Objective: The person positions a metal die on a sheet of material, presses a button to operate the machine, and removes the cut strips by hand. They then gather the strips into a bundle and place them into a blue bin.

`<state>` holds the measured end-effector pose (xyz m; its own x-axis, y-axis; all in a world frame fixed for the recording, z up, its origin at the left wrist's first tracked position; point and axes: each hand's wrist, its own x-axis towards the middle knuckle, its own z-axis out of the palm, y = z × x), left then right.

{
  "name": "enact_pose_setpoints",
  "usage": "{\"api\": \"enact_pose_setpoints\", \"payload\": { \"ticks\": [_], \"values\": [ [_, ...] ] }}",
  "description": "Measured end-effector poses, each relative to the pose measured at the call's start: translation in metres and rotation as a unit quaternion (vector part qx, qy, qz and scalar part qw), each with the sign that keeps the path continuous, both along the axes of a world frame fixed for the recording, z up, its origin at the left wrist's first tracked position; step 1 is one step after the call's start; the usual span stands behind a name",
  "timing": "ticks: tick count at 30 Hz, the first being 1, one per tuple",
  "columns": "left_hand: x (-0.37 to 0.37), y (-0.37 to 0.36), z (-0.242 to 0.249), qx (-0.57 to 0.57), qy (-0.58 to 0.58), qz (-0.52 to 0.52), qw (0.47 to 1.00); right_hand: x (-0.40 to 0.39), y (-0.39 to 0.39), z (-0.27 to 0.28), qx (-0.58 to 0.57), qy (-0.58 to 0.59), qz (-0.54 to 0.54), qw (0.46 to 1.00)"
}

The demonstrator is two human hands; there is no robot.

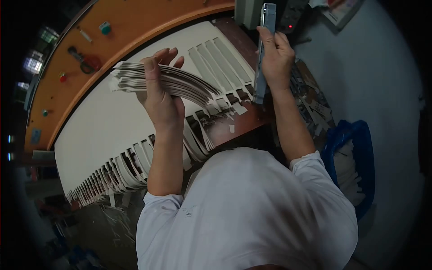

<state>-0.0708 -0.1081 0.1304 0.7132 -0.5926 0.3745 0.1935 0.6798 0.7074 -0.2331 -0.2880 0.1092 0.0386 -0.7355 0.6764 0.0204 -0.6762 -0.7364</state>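
Note:
My left hand [159, 87] is closed around a bundle of thin white card strips [193, 86], thumb on top. The strips bend down to the right, their lower ends close to the cut edge of a stack of large white card sheets [105, 123]. Gripped in my right hand [275, 56] is a long grey metal bar [260, 87], held nearly upright, its lower end by the stack's near right corner. Long cut strips [218, 56] still lie in the sheets between my hands.
An orange board [130, 22] curves behind the stack, with scissors [85, 63] on it. Paper scraps [232, 128] lie on the reddish-brown tabletop [245, 123]. To the right stands a blue bin [366, 157] holding white scraps. A row of curled strips [121, 168] hangs along the stack's near edge.

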Motion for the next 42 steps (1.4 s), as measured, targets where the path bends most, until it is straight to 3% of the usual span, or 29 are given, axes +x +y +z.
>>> {"api": "enact_pose_setpoints", "payload": {
  "ticks": [2, 3, 6, 10, 13, 14, 15, 16, 17, 18, 20, 21, 25, 26, 28, 29, 30, 31, 32, 33, 34, 36, 38, 40, 42],
  "values": [
    [0.019, 0.009, -0.007, 0.032, 0.094, 0.015, 0.995, 0.016, 0.002, 0.021, -0.075, 0.127, -0.046, 0.988],
    [0.026, 0.011, -0.019, 0.026, 0.148, -0.001, 0.989, 0.022, -0.001, 0.026, -0.058, 0.228, -0.034, 0.971],
    [0.035, 0.018, -0.049, 0.018, 0.246, -0.038, 0.968, 0.061, -0.008, -0.006, -0.135, 0.424, -0.068, 0.893],
    [0.037, 0.025, -0.059, 0.004, 0.292, -0.056, 0.955, 0.088, 0.008, -0.067, -0.032, 0.608, 0.009, 0.793],
    [0.044, 0.027, -0.071, -0.009, 0.294, -0.067, 0.953, 0.089, 0.032, -0.086, -0.081, 0.525, -0.012, 0.847],
    [0.045, 0.028, -0.074, -0.006, 0.299, -0.066, 0.952, 0.083, 0.037, -0.086, -0.035, 0.497, 0.012, 0.867],
    [0.045, 0.027, -0.076, -0.002, 0.304, -0.073, 0.95, 0.076, 0.051, -0.079, 0.121, 0.398, 0.167, 0.894],
    [0.042, 0.022, -0.077, 0.003, 0.307, -0.087, 0.948, 0.065, 0.065, -0.071, 0.267, 0.268, 0.303, 0.875],
    [0.039, 0.017, -0.079, 0.004, 0.308, -0.096, 0.947, 0.053, 0.088, -0.055, 0.354, 0.185, 0.427, 0.811],
    [0.034, 0.012, -0.081, 0.002, 0.298, -0.111, 0.948, 0.043, 0.1, -0.059, 0.35, 0.184, 0.484, 0.781],
    [0.018, -0.001, -0.083, 0.012, 0.285, -0.152, 0.946, 0.024, 0.127, -0.044, 0.257, 0.286, 0.402, 0.831],
    [0.008, -0.007, -0.082, 0.026, 0.28, -0.17, 0.944, 0.013, 0.131, -0.049, 0.267, 0.31, 0.345, 0.845],
    [-0.045, -0.018, -0.071, 0.12, 0.079, -0.28, 0.949, -0.044, 0.143, -0.076, 0.246, 0.263, 0.254, 0.898],
    [-0.054, -0.019, -0.066, 0.138, -0.017, -0.315, 0.939, -0.062, 0.148, -0.068, 0.296, 0.207, 0.246, 0.9],
    [-0.064, -0.033, -0.084, 0.166, -0.055, -0.385, 0.906, -0.104, 0.149, -0.066, 0.297, 0.16, 0.156, 0.928],
    [-0.067, -0.037, -0.092, 0.245, -0.086, -0.364, 0.895, -0.126, 0.15, -0.069, 0.296, 0.137, 0.115, 0.938],
    [-0.075, -0.039, -0.092, 0.235, -0.111, -0.362, 0.895, -0.149, 0.146, -0.079, 0.257, 0.112, 0.06, 0.958],
    [-0.083, -0.04, -0.092, 0.224, -0.135, -0.361, 0.895, -0.176, 0.147, -0.073, 0.305, 0.113, -0.006, 0.946],
    [-0.087, -0.042, -0.093, 0.226, -0.13, -0.355, 0.898, -0.205, 0.141, -0.085, 0.251, 0.101, -0.079, 0.96],
    [-0.088, -0.045, -0.096, 0.227, -0.141, -0.364, 0.892, -0.238, 0.138, -0.098, 0.213, 0.133, -0.194, 0.948],
    [-0.087, -0.048, -0.1, 0.229, -0.151, -0.369, 0.888, -0.267, 0.14, -0.083, 0.27, 0.1, -0.242, 0.926],
    [-0.085, -0.049, -0.104, 0.224, -0.153, -0.368, 0.889, -0.329, 0.137, -0.066, 0.304, 0.168, -0.396, 0.85],
    [-0.084, -0.049, -0.105, 0.225, -0.136, -0.354, 0.897, -0.398, 0.128, -0.071, 0.282, 0.23, -0.489, 0.793],
    [-0.078, -0.046, -0.107, 0.221, -0.114, -0.314, 0.916, -0.481, 0.115, -0.1, 0.331, 0.329, -0.494, 0.734],
    [-0.069, -0.039, -0.097, 0.246, -0.138, -0.235, 0.93, -0.52, 0.102, -0.122, 0.355, 0.388, -0.577, 0.625]
  ]
}}
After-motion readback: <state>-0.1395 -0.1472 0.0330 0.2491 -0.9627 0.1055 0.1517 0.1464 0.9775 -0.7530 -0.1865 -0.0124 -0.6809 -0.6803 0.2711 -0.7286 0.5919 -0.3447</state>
